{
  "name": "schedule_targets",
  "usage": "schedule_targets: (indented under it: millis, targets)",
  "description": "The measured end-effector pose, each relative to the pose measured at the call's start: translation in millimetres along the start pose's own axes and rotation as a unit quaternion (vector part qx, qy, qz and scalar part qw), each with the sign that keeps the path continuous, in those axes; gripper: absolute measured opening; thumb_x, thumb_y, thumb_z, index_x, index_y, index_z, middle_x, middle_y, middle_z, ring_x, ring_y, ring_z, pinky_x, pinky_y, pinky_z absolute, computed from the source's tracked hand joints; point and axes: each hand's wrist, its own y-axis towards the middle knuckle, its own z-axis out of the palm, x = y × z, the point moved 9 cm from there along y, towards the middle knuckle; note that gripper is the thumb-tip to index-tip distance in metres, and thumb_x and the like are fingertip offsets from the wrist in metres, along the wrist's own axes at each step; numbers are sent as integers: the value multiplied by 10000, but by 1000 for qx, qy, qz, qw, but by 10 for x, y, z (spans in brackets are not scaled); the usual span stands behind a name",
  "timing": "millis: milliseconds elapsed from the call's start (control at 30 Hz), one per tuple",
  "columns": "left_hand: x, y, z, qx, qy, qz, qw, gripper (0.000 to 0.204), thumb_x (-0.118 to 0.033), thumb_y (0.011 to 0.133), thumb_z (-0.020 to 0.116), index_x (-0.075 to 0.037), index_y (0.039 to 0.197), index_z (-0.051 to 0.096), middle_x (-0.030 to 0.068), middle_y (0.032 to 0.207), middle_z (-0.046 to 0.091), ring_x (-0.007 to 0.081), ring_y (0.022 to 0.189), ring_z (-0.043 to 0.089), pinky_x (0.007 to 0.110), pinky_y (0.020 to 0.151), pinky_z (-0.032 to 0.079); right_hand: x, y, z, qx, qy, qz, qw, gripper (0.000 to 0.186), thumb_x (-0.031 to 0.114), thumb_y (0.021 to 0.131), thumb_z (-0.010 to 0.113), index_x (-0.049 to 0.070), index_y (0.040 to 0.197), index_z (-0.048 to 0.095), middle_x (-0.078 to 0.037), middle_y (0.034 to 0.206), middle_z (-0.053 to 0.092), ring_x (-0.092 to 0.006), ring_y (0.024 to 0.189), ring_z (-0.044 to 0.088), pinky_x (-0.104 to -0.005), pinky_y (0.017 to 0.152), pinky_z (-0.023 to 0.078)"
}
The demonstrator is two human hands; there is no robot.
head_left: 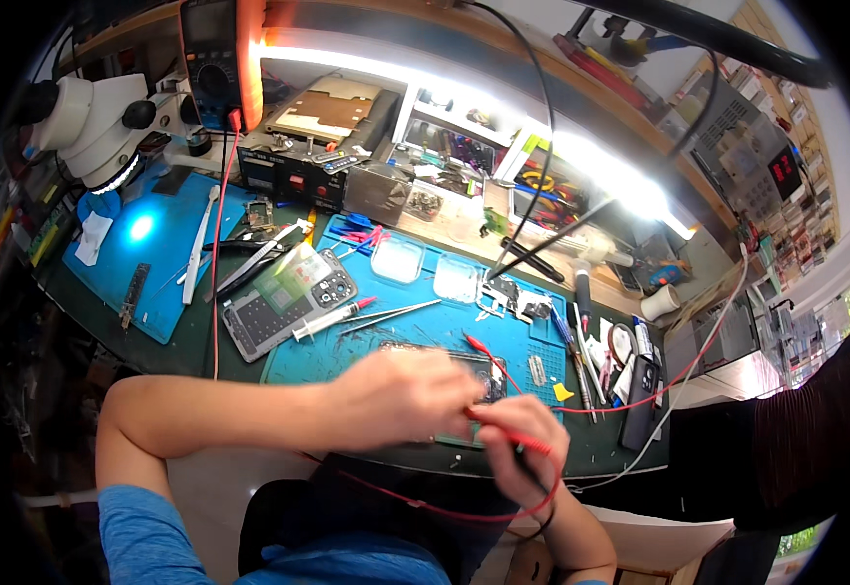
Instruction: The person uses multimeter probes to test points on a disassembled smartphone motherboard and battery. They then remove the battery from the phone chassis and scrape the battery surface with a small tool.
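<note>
My left hand (401, 395) reaches across in front of me, its fingers bent and closed; motion blur hides what is in them. Close beside it, my right hand (524, 450) is closed around a red test lead (532, 444) and a black lead (547, 480). The red lead's end lies between the two hands. Partly covered by them is an opened phone (490, 375) on the blue work mat (289, 366). A separate red probe (477, 343) rests by the phone. Left of this lie metal tweezers (391, 314), a syringe (332, 319) and a phone back cover (293, 297).
A multimeter (218, 73) hangs at the upper left beside a microscope (98, 136). Small clear trays (398, 261) stand behind the phone. Pens, tools and a black device (641, 400) crowd the right edge. A lit shelf (444, 127) spans the back.
</note>
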Motion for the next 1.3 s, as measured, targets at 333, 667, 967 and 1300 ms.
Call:
schedule_targets:
  millis: [333, 667, 967, 1300]
  targets:
    - [605, 573, 837, 235, 126, -1, 964, 231, -122, 863, 665, -76, 1085, 710, 107, 998, 714, 294, 1009, 675, 432, 860, 538, -763, -338, -400, -175, 144, 256, 940, 300, 254, 1075, 634, -32, 1062, 721, -75, 945, 713, -108, 812, 648, -257, 761, 523]
    - [675, 625, 623, 265, -226, -224, 910, 350, -59, 958, 629, -39, 1306, 656, 182, 1128, 718, 374, 1066, 682, 456, 907, 550, -790, -301, -473, -147, 112, 292, 938, 270, 229, 1054, 668, -35, 1036, 720, -74, 860, 719, -109, 776, 666, -254, 712, 526]
    - [384, 545, -13, 72, -94, -161, 980, 312, -54, 897, 753, -29, 1206, 711, 124, 980, 762, 273, 988, 737, 375, 878, 586, -405, 206, -470, -77, -87, 241, 963, 232, 176, 900, 823, 33, 1041, 707, -46, 734, 672, -181, 638, 626, -294, 655, 504]
    - [830, -44, -131, -45, -257, -262, 929, 208, -68, 1005, 683, 23, 1192, 700, 118, 1174, 706, 195, 1069, 727, 308, 909, 624, -683, -66, 179, 109, -313, 100, 938, 196, 176, 900, 753, 62, 1008, 636, -87, 919, 592, -296, 894, 607, -414, 767, 498]
